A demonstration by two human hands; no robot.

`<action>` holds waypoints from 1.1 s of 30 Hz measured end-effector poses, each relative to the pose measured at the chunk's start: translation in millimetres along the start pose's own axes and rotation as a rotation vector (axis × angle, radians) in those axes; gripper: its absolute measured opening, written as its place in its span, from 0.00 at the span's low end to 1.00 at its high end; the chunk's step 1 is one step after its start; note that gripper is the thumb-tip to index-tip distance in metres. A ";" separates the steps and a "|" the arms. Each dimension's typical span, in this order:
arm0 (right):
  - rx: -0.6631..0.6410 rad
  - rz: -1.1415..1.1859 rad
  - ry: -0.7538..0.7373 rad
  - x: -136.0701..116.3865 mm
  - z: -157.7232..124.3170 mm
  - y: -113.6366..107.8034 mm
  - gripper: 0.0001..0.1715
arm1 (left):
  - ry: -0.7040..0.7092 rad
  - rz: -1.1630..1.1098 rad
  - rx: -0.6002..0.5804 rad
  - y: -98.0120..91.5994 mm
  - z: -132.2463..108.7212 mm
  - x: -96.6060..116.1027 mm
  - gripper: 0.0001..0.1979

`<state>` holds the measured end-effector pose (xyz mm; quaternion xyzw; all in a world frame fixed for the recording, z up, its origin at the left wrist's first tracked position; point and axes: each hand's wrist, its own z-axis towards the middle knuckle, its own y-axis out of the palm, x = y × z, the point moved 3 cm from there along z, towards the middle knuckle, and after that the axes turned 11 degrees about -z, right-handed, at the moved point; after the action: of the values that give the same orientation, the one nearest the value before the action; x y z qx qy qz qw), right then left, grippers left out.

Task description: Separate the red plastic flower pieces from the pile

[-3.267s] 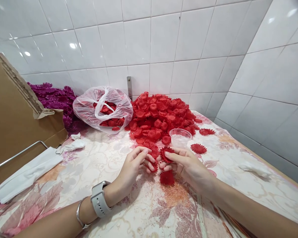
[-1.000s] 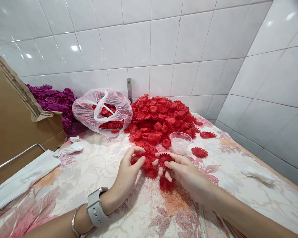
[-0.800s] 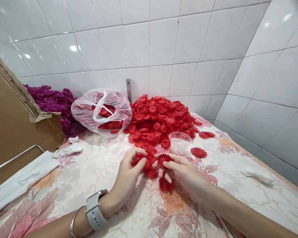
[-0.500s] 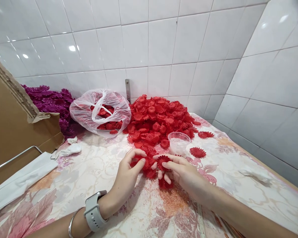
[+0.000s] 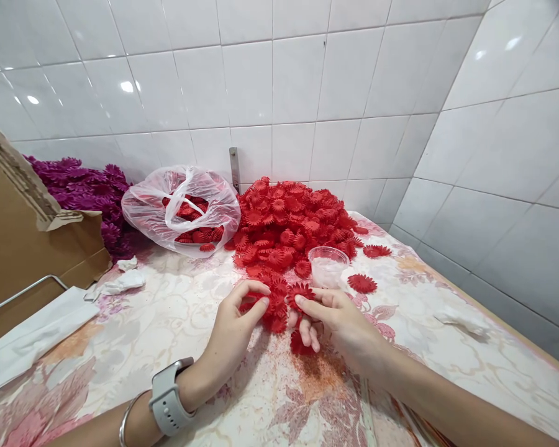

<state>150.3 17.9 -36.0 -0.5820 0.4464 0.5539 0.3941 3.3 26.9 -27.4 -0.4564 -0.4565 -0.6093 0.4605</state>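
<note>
My left hand (image 5: 235, 326) rests on the flowered tablecloth (image 5: 168, 323) with its thumb and fingers pinched round red fabric flower pieces (image 5: 263, 305) at the near edge of a big red pile (image 5: 291, 226). My right hand (image 5: 338, 320) holds a single red flower piece (image 5: 299, 292) between thumb and forefinger, right beside the left hand's fingers. Another red piece (image 5: 299, 343) lies on the cloth under the right hand. A small clear plastic cup (image 5: 327, 267) stands just behind the right hand.
A clear plastic bag (image 5: 181, 208) with red pieces sits left of the pile. Purple flower pieces (image 5: 81, 192) are heaped at the back left behind a cardboard box (image 5: 23, 248). Loose red pieces (image 5: 362, 283) lie right of the cup. Tiled walls close off the back and right.
The camera has drifted right and down a little. Both hands stay at the pile's near edge; the left fingers have closed further on the red pieces, and the right hand keeps its flower piece.
</note>
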 end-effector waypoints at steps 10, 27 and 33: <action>0.100 -0.187 0.001 2.8 -3.2 -1.4 0.24 | -0.085 -0.043 -0.261 11.4 -7.8 1.7 0.08; 0.039 -0.390 -0.122 -4.3 -9.0 8.4 0.23 | -0.029 -0.102 -0.075 7.0 -11.5 3.6 0.06; 0.092 -0.449 -0.196 -2.8 -10.6 7.9 0.23 | -0.012 -0.112 -0.061 8.3 -13.8 4.5 0.06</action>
<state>145.9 5.8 -32.2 -0.5913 0.2904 0.4853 0.5749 8.9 11.5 -24.2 -0.4477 -0.4654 -0.6451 0.4085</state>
